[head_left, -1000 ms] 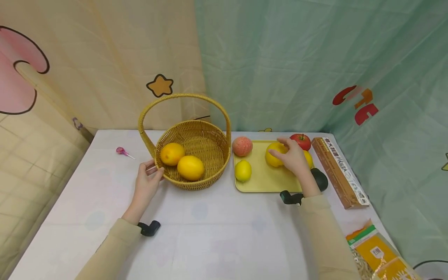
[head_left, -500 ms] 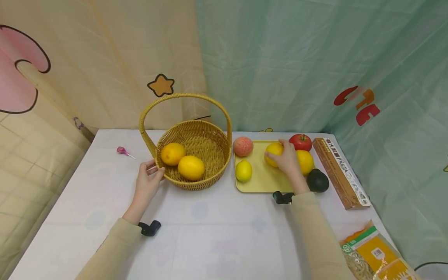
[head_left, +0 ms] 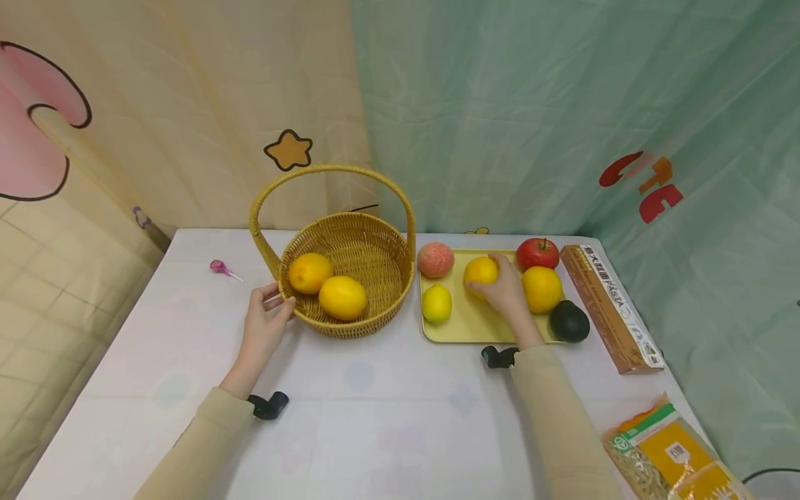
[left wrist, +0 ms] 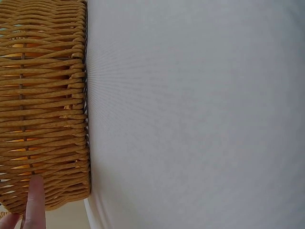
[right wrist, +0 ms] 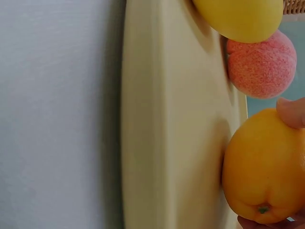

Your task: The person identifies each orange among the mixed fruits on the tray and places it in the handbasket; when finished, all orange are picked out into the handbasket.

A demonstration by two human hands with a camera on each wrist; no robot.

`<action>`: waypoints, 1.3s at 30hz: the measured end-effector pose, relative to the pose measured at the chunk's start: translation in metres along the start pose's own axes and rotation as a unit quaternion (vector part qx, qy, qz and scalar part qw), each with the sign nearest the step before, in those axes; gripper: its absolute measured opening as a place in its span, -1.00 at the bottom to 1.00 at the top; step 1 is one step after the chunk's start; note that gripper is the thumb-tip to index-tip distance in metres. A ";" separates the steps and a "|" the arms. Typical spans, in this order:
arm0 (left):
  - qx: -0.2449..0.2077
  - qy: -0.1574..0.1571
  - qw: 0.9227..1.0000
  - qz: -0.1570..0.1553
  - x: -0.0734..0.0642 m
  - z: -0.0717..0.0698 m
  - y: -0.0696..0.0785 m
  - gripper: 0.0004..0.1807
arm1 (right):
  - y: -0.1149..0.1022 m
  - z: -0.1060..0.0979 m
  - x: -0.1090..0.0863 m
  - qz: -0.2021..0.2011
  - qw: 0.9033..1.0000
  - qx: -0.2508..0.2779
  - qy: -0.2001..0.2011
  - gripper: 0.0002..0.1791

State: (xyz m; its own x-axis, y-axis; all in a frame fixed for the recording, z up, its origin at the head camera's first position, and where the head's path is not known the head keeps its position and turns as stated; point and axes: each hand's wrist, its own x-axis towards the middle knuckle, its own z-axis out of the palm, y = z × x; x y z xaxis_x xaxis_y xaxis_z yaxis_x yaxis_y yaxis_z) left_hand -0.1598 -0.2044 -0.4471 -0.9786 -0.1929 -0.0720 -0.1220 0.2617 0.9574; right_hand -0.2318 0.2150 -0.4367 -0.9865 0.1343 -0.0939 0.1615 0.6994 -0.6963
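My left hand (head_left: 264,326) pinches the near left rim of a wicker basket (head_left: 387,305), thumb inside and fingers outside. One fingertip (left wrist: 35,191) presses the woven wall in the left wrist view. Two yellow-orange fruits (head_left: 342,298) lie in the basket's left part. On the yellow tray (head_left: 465,332), my right hand (head_left: 507,292) grips an orange (right wrist: 267,167), thumb on one side and fingers on the other. Whether the orange touches the tray is hard to tell. Left of it are a lemon (head_left: 437,304) and a peach (head_left: 435,260); to its right is another round yellow-orange fruit (head_left: 542,289).
A red apple (head_left: 537,254) and a dark green avocado-like fruit (head_left: 569,321) sit at the tray's right side. Beyond them lies a long pasta box (head_left: 612,309). A noodle packet (head_left: 671,451) is at the near right, a lollipop (head_left: 223,269) left of the basket.
My right hand has come down round the orange, closed its fingers on it and shifted it slightly left. The left hand stays at the basket rim.
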 end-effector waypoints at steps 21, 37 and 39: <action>0.001 0.000 1.000 0.000 -0.001 -0.001 0.001 -0.41 | -0.038 -0.013 -0.033 -0.053 0.996 0.071 0.022 -0.11; 0.014 0.000 1.000 -0.002 -0.001 -0.001 0.001 -0.41 | -0.103 0.014 -0.050 -0.112 0.979 0.161 -0.054 -0.10; 0.012 0.002 1.000 -0.002 0.000 -0.001 0.001 -0.41 | -0.108 0.022 -0.049 -0.122 0.977 0.163 -0.061 -0.11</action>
State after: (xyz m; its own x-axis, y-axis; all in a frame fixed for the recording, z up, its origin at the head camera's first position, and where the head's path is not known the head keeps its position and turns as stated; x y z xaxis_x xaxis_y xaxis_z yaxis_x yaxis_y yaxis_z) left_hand -0.1594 -0.2049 -0.4461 -0.9773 -0.1983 -0.0742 -0.1297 0.2833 0.9502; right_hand -0.2012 0.1170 -0.3723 -0.9938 -0.1064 0.0331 -0.0766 0.4370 -0.8962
